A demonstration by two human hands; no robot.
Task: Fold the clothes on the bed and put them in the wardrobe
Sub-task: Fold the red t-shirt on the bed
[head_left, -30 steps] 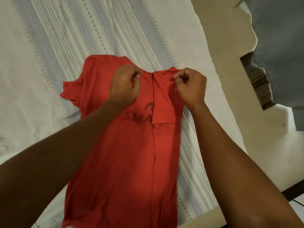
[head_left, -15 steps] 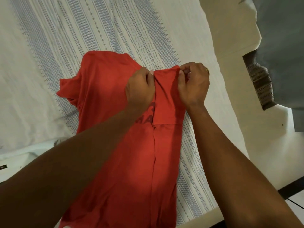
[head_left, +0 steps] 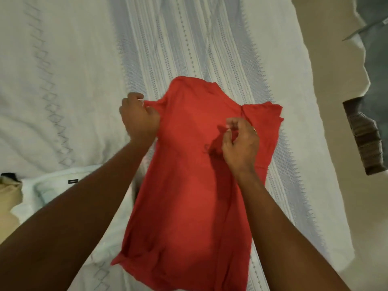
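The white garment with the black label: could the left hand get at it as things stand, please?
Probably not yet: the left hand grips a sleeve of the red T-shirt, though the white garment lies bare beside that forearm.

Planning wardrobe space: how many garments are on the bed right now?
3: the red T-shirt in the middle, a white garment left of it, beige fabric at the left edge, cut off. Others may lie out of view.

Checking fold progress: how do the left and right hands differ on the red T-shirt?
The left hand pinches a sleeve of the red T-shirt at its outer edge; the right hand is over the chest, inside the outline. The left hand plainly holds cloth; whether the right hand's curled fingers do cannot be told. Both are near the shirt's collar end.
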